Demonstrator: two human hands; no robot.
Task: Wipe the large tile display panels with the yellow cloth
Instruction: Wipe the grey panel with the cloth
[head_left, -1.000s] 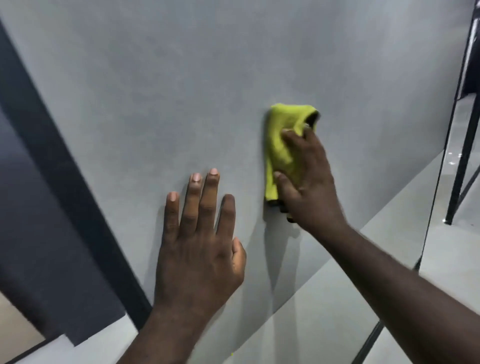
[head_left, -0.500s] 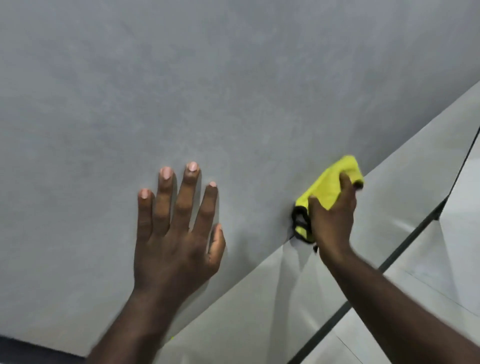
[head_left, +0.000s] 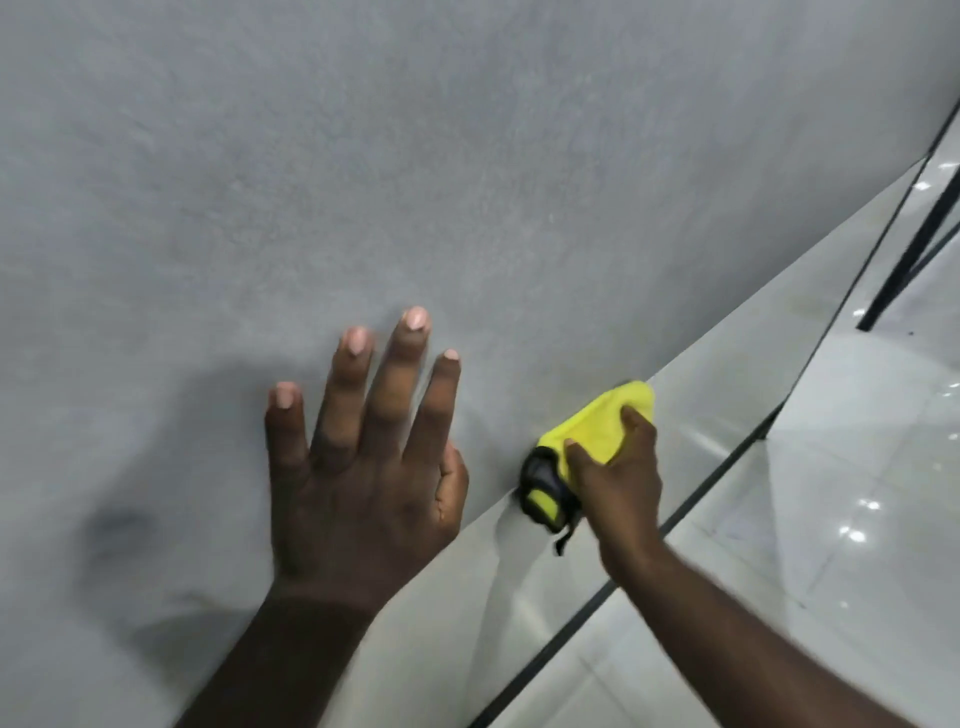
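The left hand (head_left: 363, 467) lies flat against the grey tile panel (head_left: 363, 156), its fingers straight and a little spread, palm to the surface and gripping nothing. Just to its right, apart from it, the right hand (head_left: 618, 478) holds the yellow cloth (head_left: 597, 426), thumb and fingers curled over the bunched fabric and pressing it to the panel at its lower edge. The cloth's black-trimmed end (head_left: 543, 483) sticks out below the thumb, with a short dark tail hanging from it. The cloth sits right where the textured grey face meets a paler, smoother strip (head_left: 701, 374) that runs diagonally from lower left to upper right; whether that strip is another panel or part of the stand is hard to tell from this tilted view. A thin black line (head_left: 727, 465) borders the strip on its far side. Beyond it lies a glossy pale tiled floor (head_left: 857, 467) with bright light spots, and a black metal leg (head_left: 914, 244) stands on it at the upper right.
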